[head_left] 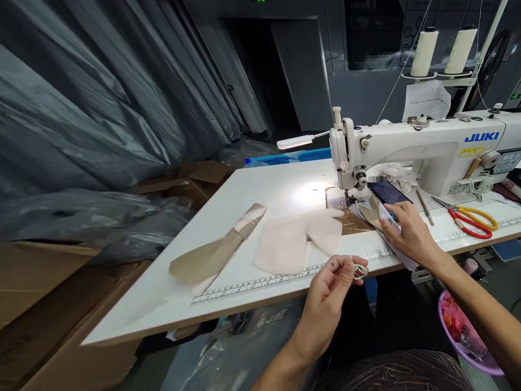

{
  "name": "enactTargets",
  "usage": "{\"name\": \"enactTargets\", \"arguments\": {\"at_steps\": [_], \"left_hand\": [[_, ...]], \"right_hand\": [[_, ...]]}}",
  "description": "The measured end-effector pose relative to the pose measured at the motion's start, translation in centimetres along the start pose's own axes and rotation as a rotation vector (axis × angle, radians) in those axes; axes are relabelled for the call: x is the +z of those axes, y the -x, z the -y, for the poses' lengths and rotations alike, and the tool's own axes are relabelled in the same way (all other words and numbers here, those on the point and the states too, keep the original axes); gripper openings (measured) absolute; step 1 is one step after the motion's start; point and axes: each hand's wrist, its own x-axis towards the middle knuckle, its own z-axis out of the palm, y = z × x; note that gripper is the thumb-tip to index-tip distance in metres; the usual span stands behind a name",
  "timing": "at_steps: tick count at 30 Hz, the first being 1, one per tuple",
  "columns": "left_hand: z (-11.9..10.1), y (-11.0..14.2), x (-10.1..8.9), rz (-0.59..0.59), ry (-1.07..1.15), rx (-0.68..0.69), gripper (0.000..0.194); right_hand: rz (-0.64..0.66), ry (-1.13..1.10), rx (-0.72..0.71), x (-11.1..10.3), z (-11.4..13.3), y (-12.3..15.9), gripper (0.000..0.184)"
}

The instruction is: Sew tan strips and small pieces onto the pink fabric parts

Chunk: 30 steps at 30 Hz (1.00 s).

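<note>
In front of the table edge, my left hand (331, 296) is closed on a small coil of pale cord (360, 271), pinched between thumb and fingers. My right hand (409, 231) grips a folded beige and white fabric piece (372, 213) just right of the needle area of the white sewing machine (391, 144). Part of that fabric hangs over the table's front edge. Pale pink fabric pieces (280, 244) lie flat left of the needle. Farther left is a folded beige fabric strip (220, 252) with a pale band around it.
Red and yellow-handled scissors (472, 217) and a brown pencil-like stick (425, 207) lie at the right. A phone (389, 193) rests behind my right hand. A ruler tape (260, 282) runs along the front edge. Below right stands a purple basket (480, 366); cardboard boxes (52, 271) stand left.
</note>
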Motion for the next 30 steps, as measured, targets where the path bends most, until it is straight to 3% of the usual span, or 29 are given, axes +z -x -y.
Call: {"name": "enactTargets", "arguments": {"at_steps": [3,5,11,15,21,23,26,30], "left_hand": [[0.3,-0.3,0.0,-0.036,-0.027,0.001,0.044],[0.2,-0.4,-0.1,-0.029,-0.037,0.007,0.043],[-0.1,-0.1,-0.3,0.002,-0.031,0.042,0.04],[-0.4,0.3,-0.9,-0.003,-0.095,0.08,0.038],[-0.4,0.7,-0.6,-0.033,-0.014,0.086,0.039],[-0.3,0.7,-0.2,-0.042,0.032,0.1,0.04],[-0.3,0.6,0.2,-0.105,0.12,0.07,0.043],[-0.4,0.5,0.1,-0.182,0.168,0.063,0.042]], "right_hand": [[0.135,-0.416,-0.14,-0.4,1.0,2.0,0.027],[0.238,-0.578,-0.178,-0.6,1.8,3.1,0.024],[0.244,-0.69,-0.244,-0.2,3.3,4.5,0.011],[0.301,-0.809,-0.155,-0.6,3.4,4.6,0.011],[0.352,-1.258,0.164,-0.2,3.2,4.7,0.008],[0.345,-1.371,0.211,0.5,3.2,4.9,0.006],[0.377,-1.338,0.103,1.5,3.2,5.5,0.006],[0.475,-1.03,-0.078,2.0,3.4,6.5,0.01]]}}
